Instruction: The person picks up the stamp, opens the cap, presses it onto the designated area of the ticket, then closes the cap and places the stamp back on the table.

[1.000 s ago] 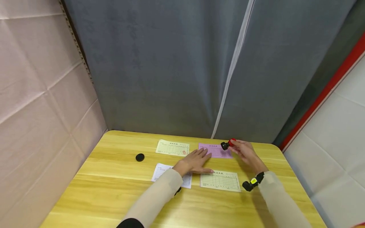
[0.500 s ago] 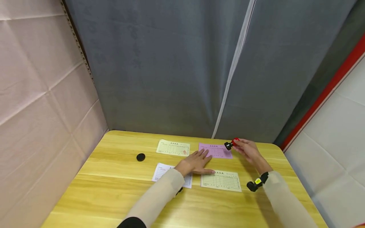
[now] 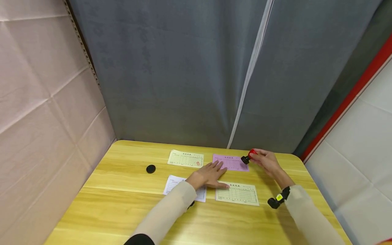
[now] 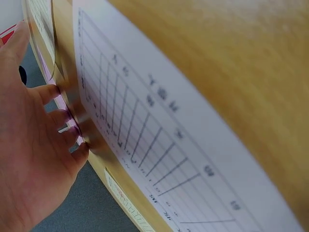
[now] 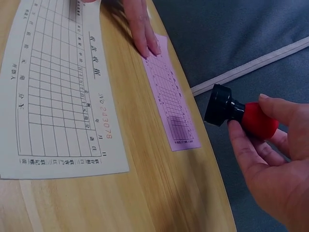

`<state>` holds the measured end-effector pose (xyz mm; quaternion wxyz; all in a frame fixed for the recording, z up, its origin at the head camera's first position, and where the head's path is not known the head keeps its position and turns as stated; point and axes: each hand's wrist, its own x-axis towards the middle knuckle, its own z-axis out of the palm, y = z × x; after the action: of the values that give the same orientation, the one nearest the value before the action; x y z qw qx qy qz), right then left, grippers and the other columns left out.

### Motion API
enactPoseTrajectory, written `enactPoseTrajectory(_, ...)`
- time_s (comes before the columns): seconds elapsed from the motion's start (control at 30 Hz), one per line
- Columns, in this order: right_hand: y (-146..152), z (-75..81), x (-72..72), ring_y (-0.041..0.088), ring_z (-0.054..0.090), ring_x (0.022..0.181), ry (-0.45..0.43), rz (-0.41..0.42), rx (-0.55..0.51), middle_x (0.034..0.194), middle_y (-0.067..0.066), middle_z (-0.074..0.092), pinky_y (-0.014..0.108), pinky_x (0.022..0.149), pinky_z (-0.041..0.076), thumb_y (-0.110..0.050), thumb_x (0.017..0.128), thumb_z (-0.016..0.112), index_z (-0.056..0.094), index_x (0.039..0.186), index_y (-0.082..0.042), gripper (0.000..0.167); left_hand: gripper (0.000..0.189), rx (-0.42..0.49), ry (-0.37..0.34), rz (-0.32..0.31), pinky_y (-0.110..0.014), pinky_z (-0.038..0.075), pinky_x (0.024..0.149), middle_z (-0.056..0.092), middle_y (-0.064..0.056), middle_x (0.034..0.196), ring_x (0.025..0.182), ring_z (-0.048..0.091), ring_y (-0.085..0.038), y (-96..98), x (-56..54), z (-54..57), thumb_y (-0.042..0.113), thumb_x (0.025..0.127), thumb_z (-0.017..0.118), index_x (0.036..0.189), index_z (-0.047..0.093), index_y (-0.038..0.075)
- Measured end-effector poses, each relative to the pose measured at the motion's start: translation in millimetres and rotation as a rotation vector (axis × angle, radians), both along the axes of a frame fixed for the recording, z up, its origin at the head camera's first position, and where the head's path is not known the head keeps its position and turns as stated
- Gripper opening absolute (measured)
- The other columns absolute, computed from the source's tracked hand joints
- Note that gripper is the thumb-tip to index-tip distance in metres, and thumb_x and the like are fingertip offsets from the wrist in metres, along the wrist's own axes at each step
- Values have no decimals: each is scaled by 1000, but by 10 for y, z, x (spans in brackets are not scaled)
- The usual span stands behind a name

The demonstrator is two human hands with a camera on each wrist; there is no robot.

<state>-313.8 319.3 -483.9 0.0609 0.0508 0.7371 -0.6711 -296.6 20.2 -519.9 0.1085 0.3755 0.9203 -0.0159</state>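
My right hand (image 3: 268, 164) holds a stamp (image 5: 259, 121) by its red handle, thumb and fingers around it. In the right wrist view the stamp's wide black end is tilted and points toward the pink printed slip (image 5: 169, 92), raised above the table. My left hand (image 3: 209, 176) lies spread, its fingertips on the left part of the pink slip (image 3: 234, 162) and its thumb at the top edge of a pale green slip (image 3: 238, 194). Under the left forearm is a white slip (image 3: 174, 183), partly hidden.
Another pale green slip (image 3: 183, 159), with a red mark at its lower right corner, lies at the back. A round black cap (image 3: 150, 169) sits to its left on the wooden table (image 3: 107, 204). A grey curtain (image 3: 171, 75) hangs behind the table.
My right hand has shifted slightly right with the stamp, whose black end now overlaps the right end of the pink slip. The left hand stays in place.
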Motion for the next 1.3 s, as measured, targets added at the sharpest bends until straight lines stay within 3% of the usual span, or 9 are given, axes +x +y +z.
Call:
enactPoseTrajectory(0.13, -15, -18, 5, 16, 74, 105, 30, 9, 72, 135, 19, 64, 46, 110, 50, -10, 102, 72, 46, 154, 9, 62, 94, -4, -4, 2, -40, 16, 134, 13, -6, 178, 165, 12, -25, -14, 6, 9, 83, 99, 35, 171, 22, 24)
enactPoseTrajectory(0.33, -20, -73, 25, 17, 72, 99, 99, 11, 249, 124, 19, 74, 31, 95, 62, -13, 98, 78, 57, 147, 7, 57, 94, -5, -2, 1, -39, 17, 133, 13, -5, 178, 165, 12, -24, -27, 23, 7, 82, 99, 37, 171, 23, 24)
enactPoseTrajectory(0.47, -48, -107, 55, 20, 68, 100, 153, 31, 393, 125, 23, 74, 18, 82, 58, -20, 96, 82, 61, 145, 4, 59, 94, -6, -1, -1, -39, 18, 133, 13, -6, 178, 165, 12, -24, -34, 31, -3, 82, 99, 38, 171, 23, 24)
enactPoseTrajectory(0.6, -96, -141, 78, 26, 70, 106, 187, 49, 442, 128, 25, 72, 13, 81, 55, -18, 93, 84, 64, 143, 3, 57, 93, -12, 1, -1, -39, 18, 133, 13, -6, 178, 165, 12, -24, -38, 36, -4, 81, 99, 38, 171, 23, 24)
enactPoseTrajectory(0.77, -133, -185, 84, 31, 71, 110, 215, 71, 479, 128, 26, 72, 16, 85, 58, -12, 93, 83, 66, 140, 3, 53, 94, -23, 10, -4, -39, 18, 133, 13, -6, 178, 165, 12, -24, -39, 35, -10, 83, 98, 37, 171, 22, 24)
enactPoseTrajectory(1.0, -149, -207, 96, 35, 71, 111, 267, 90, 563, 126, 25, 73, 37, 95, 63, -12, 93, 83, 67, 139, 2, 51, 96, -21, 14, -12, -40, 19, 133, 14, -7, 178, 164, 13, -25, -42, 28, -5, 83, 98, 38, 171, 23, 23)
enactPoseTrajectory(1.2, -184, -212, 110, 34, 73, 106, 317, 104, 608, 126, 26, 73, 27, 86, 63, -10, 90, 86, 69, 136, 3, 51, 96, -16, 7, -12, -39, 18, 133, 14, -6, 178, 164, 13, -25, -46, 30, -3, 83, 97, 39, 171, 23, 23)
enactPoseTrajectory(1.3, -202, -227, 116, 35, 72, 107, 318, 109, 624, 130, 26, 72, 31, 89, 63, -9, 90, 85, 69, 137, 2, 51, 96, -11, 0, -10, -39, 18, 133, 13, -6, 178, 165, 12, -25, -52, 29, 1, 83, 97, 39, 171, 23, 23)
